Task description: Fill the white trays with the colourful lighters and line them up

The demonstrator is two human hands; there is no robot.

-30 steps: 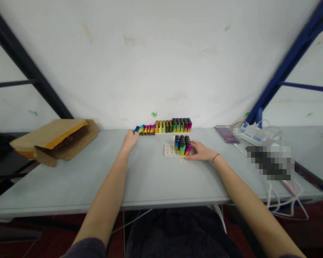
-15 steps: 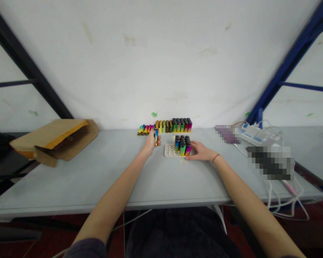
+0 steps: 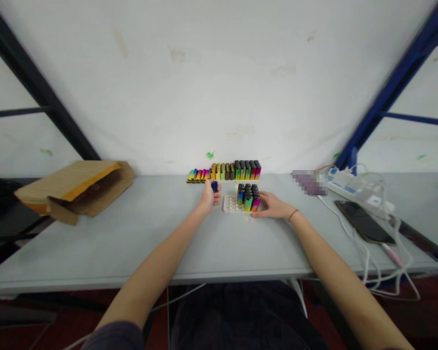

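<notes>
Left hand [image 3: 209, 197]: I am seeing it closing tight around one lighter [image 3: 214, 185]. It is hanging just above the table [image 3: 138, 243], a little left of the tray.
Lighter: only its dark blue tip is poking out above the fingers. The hand is hiding the rest, so I am not making out its colours.
Right hand [image 3: 272, 205]: it is lying flat and loose on the table and holding nothing. Its fingertips are touching the right side of the tray, and the packed lighters are partly hiding them.
Tray [image 3: 229, 204]: it is white with small round holes. I am only seeing its left part bare.
Packed lighters [image 3: 248, 196]: they are standing upright in the right part of the tray, rainbow bodies with black tops. They are too small and close together for me to count.
Back row [image 3: 224, 171]: more lighters are lining up by the wall. The left ones are lying down and the right ones are standing.
Cardboard box [image 3: 76, 187]: it is lying open on its side far to the left, dark inside.
Phone [image 3: 365, 222]: it is lying face up on the right among white cables.
Blurry patch [image 3: 308, 182]: I am not able to tell what it is.
</notes>
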